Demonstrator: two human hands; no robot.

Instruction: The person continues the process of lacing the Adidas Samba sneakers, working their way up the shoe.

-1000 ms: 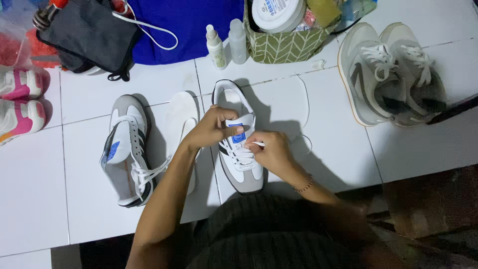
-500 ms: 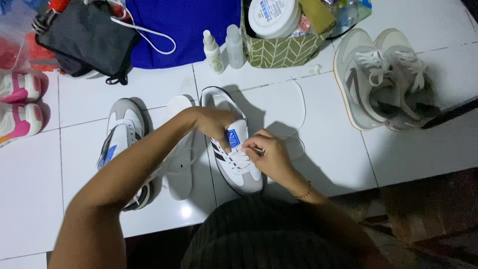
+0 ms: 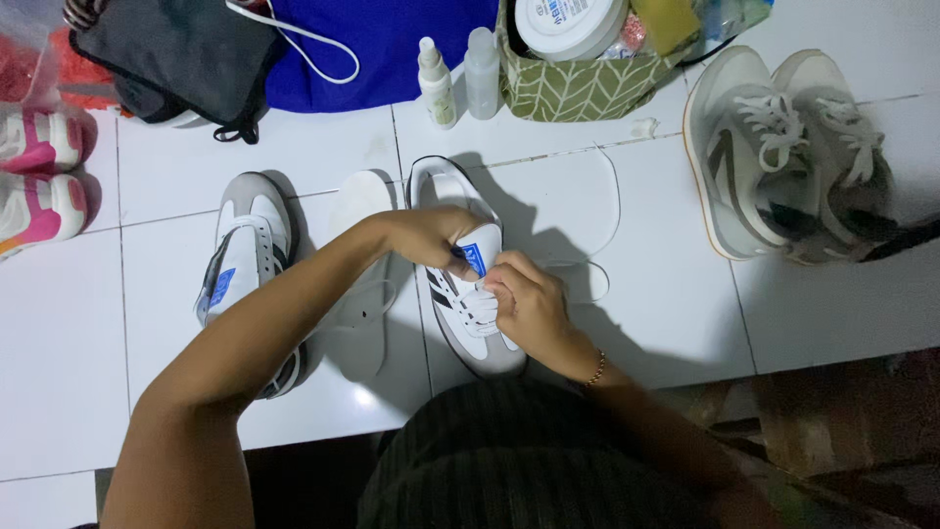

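Note:
A white sneaker [image 3: 468, 323] with black stripes, a grey toe and a blue tongue label lies on the white tiled surface in front of me. My left hand [image 3: 431, 237] grips its tongue near the opening. My right hand [image 3: 529, 306] pinches the white lace over the eyelets. The loose lace [image 3: 609, 216] loops out to the right of the shoe. Its matching sneaker [image 3: 247, 264] lies to the left, partly under my left forearm. A white insole [image 3: 358, 208] rests between the two shoes.
A grey-and-white sneaker pair [image 3: 783, 157] sits at the right. Pink shoes [image 3: 39, 176] are at the left edge. Two small bottles [image 3: 458, 76], a patterned green basket [image 3: 578, 78], a blue cloth [image 3: 382, 49] and a dark bag [image 3: 166, 54] line the back.
My left arm has reached further across, so the forearm now covers part of the left sneaker. Both hands stay on the middle shoe, shifting slightly along its laces.

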